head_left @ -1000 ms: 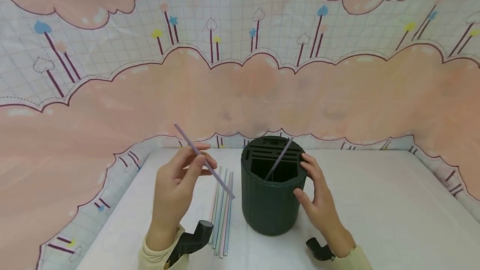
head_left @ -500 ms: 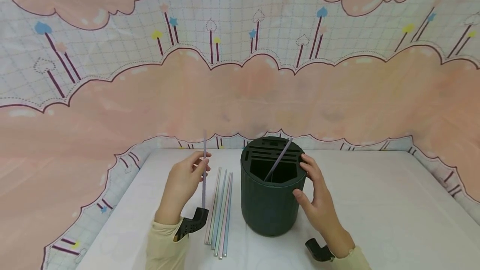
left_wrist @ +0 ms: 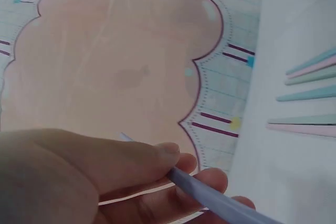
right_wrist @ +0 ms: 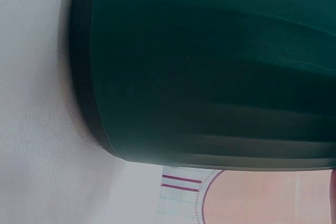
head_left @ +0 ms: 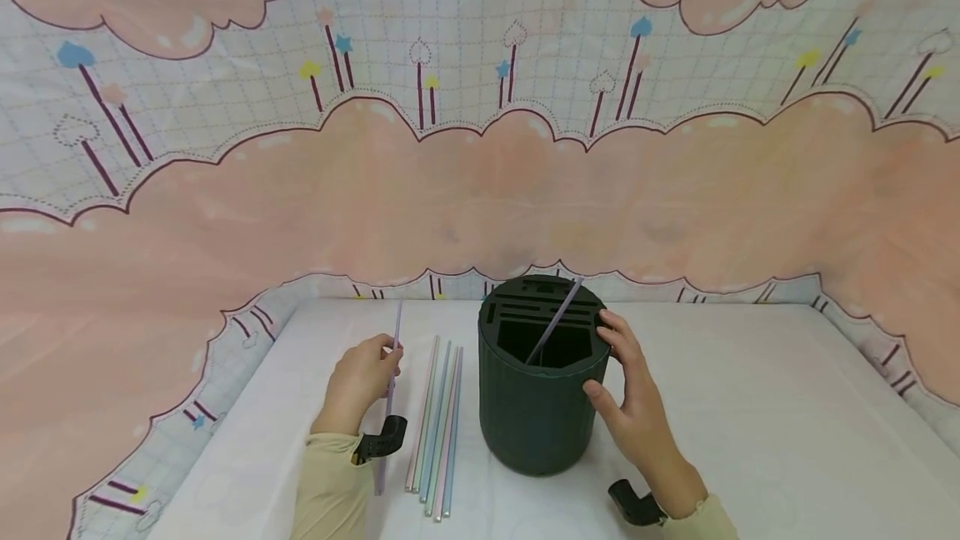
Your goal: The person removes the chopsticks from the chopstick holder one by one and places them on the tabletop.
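Observation:
In the head view my left hand (head_left: 360,377) pinches a purple straw (head_left: 389,400) between thumb and fingers, low at the table's left. The left wrist view shows the thumb pressing this straw (left_wrist: 220,200) against the fingertips. To its right lies a row of pink, green and blue straws (head_left: 436,432), roughly parallel. A dark green round holder (head_left: 536,419) with a slotted top stands upright beyond them. Another purple straw (head_left: 553,325) leans out of its large front compartment. My right hand (head_left: 637,390) holds the holder's right side, fingers near the rim and thumb lower in front.
A white cloth-like surface (head_left: 750,423) covers the table. Behind it hangs a peach and white backdrop (head_left: 525,190) with cloud drawings, folding down around the table's sides. Black wrist mounts (head_left: 382,438) sit at both cuffs.
My left hand has moved down and slightly left, turning the purple straw from a slant to nearly in line with the straws on the table. The right hand and the holder stay in place.

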Tool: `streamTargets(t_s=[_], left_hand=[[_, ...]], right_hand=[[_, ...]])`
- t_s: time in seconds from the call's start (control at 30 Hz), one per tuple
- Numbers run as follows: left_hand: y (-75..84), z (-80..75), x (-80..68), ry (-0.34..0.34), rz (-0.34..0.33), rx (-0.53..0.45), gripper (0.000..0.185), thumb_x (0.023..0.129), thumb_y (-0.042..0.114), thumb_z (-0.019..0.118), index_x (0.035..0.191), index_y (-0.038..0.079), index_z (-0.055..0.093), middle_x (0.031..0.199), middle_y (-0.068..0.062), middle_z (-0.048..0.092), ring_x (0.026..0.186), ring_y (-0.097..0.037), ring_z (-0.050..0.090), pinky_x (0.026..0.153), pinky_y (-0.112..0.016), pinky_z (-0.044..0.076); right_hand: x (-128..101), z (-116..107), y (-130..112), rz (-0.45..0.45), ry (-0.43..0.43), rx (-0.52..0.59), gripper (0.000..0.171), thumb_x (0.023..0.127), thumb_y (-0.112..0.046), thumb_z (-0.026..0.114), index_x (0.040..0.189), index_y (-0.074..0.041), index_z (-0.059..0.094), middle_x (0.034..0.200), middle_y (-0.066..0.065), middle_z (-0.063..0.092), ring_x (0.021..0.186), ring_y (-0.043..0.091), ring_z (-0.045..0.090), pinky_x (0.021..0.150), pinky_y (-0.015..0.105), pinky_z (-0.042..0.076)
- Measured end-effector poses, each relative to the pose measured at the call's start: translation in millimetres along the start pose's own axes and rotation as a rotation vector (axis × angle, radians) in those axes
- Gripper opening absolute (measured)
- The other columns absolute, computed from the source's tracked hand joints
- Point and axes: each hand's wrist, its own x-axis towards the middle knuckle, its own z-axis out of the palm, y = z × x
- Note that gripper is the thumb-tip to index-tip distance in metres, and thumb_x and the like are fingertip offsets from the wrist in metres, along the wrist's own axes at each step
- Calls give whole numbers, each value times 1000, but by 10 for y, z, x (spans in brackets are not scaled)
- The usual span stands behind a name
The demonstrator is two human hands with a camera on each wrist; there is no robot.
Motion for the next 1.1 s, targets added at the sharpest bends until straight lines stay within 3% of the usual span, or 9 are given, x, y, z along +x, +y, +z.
streamTargets(t_s=[0.27,0.47,0.7,0.93,1.1], left_hand=[[-154,162,59,-55,-48,43,22,88,20,51,99,3,59,62,-3,59,41,-13,54,47,-28,41],[-239,236,73,-85,-32,71,20,86,19,52,94,2,60,46,-4,53,40,-15,50,47,-28,39],[-330,335,136,-78,-14,142,18,82,18,57,89,2,62,61,-3,54,57,-17,52,60,-32,42],[-328,393,122,-86,-52,100,15,81,17,60,85,3,58,46,-2,49,36,-13,48,45,-25,39],[-315,425,103,-105,-79,56,15,81,18,62,83,5,54,48,-4,50,36,-13,49,40,-24,37]], right_hand=[[3,8,6,-5,1,-4,53,90,-27,53,127,6,36,137,23,29,127,26,28,99,17,25],[15,8,17,-17,2,13,54,90,-29,52,127,8,35,136,24,29,127,27,28,99,18,25],[17,15,23,-23,6,20,56,90,-32,51,126,8,35,136,24,29,127,26,28,99,18,25],[6,19,14,-21,4,12,55,90,-30,51,127,8,35,136,24,29,127,26,28,99,18,25],[-6,17,7,-24,9,15,54,90,-29,52,127,8,35,136,24,29,127,25,28,99,18,25]])
